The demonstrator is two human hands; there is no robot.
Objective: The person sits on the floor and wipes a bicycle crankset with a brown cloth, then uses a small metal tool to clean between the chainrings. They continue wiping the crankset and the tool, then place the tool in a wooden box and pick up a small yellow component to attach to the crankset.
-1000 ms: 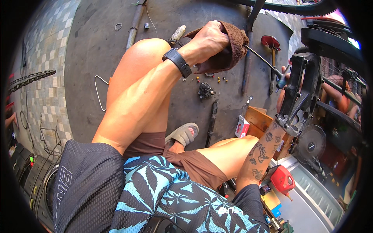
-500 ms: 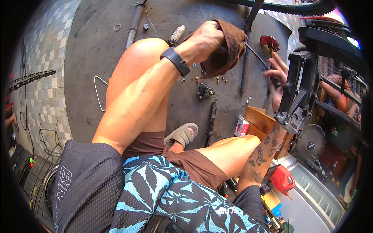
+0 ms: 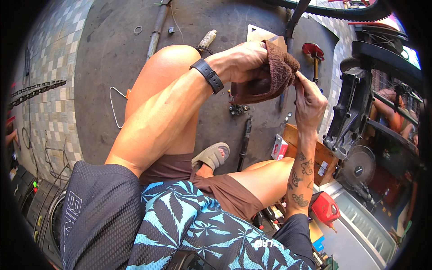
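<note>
A brown towelling cloth (image 3: 281,72) is bunched in front of me, above the floor. My left hand (image 3: 245,60), with a black watch on its wrist, is closed round its left side, and the fingertips are hidden in the folds. At the cloth's right edge, my right hand (image 3: 310,101) pinches with thumb and fingers together. Whatever lies inside the cloth is hidden. Below it, a small dark metal part (image 3: 238,110) sits on the floor, partly covered by the cloth.
A black tube (image 3: 245,139) lies near my sandalled foot. To the right are a bicycle-like frame part (image 3: 351,108), a wooden box (image 3: 310,148), a fan (image 3: 358,170) and a red fuel can (image 3: 326,209). A pale flat piece (image 3: 263,35) lies beyond the cloth.
My right hand has come left to the cloth's edge; the thin dark-handled tool it held no longer shows. The cloth has moved slightly right and down with my left hand.
</note>
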